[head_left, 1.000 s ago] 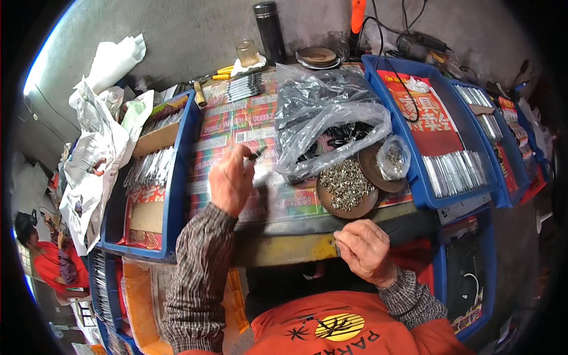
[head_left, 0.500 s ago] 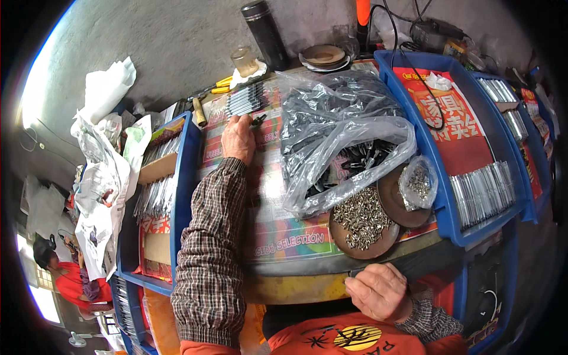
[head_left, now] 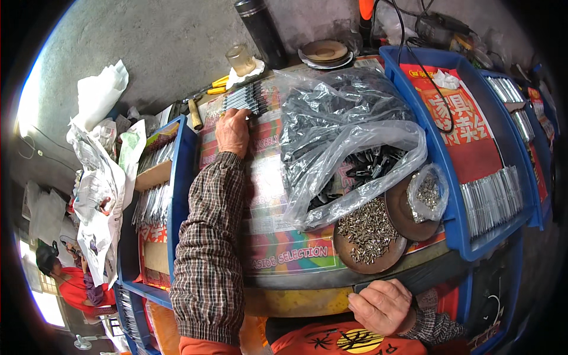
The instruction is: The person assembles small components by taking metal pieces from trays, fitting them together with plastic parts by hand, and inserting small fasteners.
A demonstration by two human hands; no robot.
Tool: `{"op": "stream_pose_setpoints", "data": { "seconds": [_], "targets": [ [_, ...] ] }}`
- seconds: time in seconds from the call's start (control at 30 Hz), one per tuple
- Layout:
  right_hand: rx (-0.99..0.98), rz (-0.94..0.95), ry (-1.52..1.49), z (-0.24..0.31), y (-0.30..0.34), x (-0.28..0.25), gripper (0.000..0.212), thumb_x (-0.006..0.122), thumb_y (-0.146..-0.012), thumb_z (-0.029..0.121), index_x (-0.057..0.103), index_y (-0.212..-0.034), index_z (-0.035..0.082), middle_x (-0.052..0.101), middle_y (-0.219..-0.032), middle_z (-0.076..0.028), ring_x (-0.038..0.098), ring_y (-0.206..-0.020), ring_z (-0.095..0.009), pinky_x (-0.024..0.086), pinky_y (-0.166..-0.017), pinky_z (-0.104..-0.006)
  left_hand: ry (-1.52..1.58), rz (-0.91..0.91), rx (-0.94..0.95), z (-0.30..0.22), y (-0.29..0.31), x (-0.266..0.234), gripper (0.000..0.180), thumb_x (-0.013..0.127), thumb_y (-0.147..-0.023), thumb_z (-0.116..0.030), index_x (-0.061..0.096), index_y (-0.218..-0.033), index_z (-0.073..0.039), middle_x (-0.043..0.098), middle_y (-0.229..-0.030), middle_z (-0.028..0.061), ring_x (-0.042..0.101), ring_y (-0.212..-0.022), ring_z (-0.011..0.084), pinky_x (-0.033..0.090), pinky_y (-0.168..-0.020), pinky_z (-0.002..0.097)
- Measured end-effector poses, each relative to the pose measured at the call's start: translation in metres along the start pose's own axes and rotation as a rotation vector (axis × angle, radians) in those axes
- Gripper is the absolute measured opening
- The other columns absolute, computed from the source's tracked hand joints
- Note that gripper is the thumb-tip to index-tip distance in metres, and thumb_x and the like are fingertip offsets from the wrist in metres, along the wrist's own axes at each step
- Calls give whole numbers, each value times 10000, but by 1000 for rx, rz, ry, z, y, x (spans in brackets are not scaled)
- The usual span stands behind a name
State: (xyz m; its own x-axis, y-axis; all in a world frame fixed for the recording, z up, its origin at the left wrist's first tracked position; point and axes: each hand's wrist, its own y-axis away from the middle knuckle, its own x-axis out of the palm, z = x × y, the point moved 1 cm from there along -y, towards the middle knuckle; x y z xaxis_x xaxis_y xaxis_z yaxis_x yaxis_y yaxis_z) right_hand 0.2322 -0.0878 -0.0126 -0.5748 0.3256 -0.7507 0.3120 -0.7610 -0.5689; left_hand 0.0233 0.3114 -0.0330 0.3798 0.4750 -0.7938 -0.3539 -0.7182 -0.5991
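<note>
Left of the bag [head_left: 346,97], your left hand [head_left: 232,133] reaches rods [head_left: 241,98] (likely light, slick; pinch mid-length); right hand [head_left: 383,306] curled; grips unclear.

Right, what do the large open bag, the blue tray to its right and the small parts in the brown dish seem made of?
Bag: clear, glossy plastic film, being wrinkled, reflective and see-through. Blue tray: probably rigid moulded plastic, being smooth and evenly coloured. Small parts: likely shiny metal, from their silvery glints.

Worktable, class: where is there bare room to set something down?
Bare: the printed covering between the left forearm and the plastic bag, down to the table edge. Crowded: rightward, with bag, brown dish and blue tray bunched.
</note>
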Motion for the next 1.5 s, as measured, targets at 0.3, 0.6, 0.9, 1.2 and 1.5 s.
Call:
{"op": "stream_pose_setpoints", "data": {
  "seconds": [0.3, 0.6, 0.9, 1.2, 1.5],
  "targets": [
    [-6, -38, 31, 2, -4, 1, 228, 698, -768, 132, 643, -980, 68, 596, -845, -19, 598, -771, -197, 473, -621, -331, -103, -9, 18, 3, -1, 1, 128, 600, -788, -121, 670, -887, -161, 623, -887, 103, 611, -902, 312, 457, -783, 439],
    [-40, -27, 43, 6, -6, 5, 204, 688, -758, 82, 647, -948, 22, 596, -834, -87, 592, -763, -284, 482, -653, -395, -170, 103, 164, -2, -20, -116, 118, 580, -826, -117, 681, -886, -106, 663, -818, 132, 664, -804, 332, 530, -683, 433],
    [-25, -115, 69, 5, -3, 15, 163, 646, -779, 13, 633, -941, 14, 595, -816, -115, 574, -744, -306, 481, -699, -409, -158, 91, 7, 54, 95, -209, 73, 618, -800, -155, 632, -766, -92, 630, -687, 128, 640, -691, 341, 499, -605, 436],
    [8, -70, 165, 5, -5, 19, 167, 641, -757, -45, 632, -918, -1, 577, -797, -125, 552, -733, -315, 462, -691, -413, 79, 517, -359, 87, 180, -221, 161, 676, -741, -217, 718, -763, -63, 689, -693, 113, 679, -646, 250, 533, -634, 362],
    [37, -33, 245, 5, -7, 22, 147, 604, -776, -60, 619, -912, -8, 570, -834, -135, 543, -775, -319, 435, -744, -423, 141, 568, -297, 80, 194, -219, 244, 728, -672, -273, 692, -748, -44, 672, -736, 137, 668, -731, 301, 518, -673, 412]
  ]
}}
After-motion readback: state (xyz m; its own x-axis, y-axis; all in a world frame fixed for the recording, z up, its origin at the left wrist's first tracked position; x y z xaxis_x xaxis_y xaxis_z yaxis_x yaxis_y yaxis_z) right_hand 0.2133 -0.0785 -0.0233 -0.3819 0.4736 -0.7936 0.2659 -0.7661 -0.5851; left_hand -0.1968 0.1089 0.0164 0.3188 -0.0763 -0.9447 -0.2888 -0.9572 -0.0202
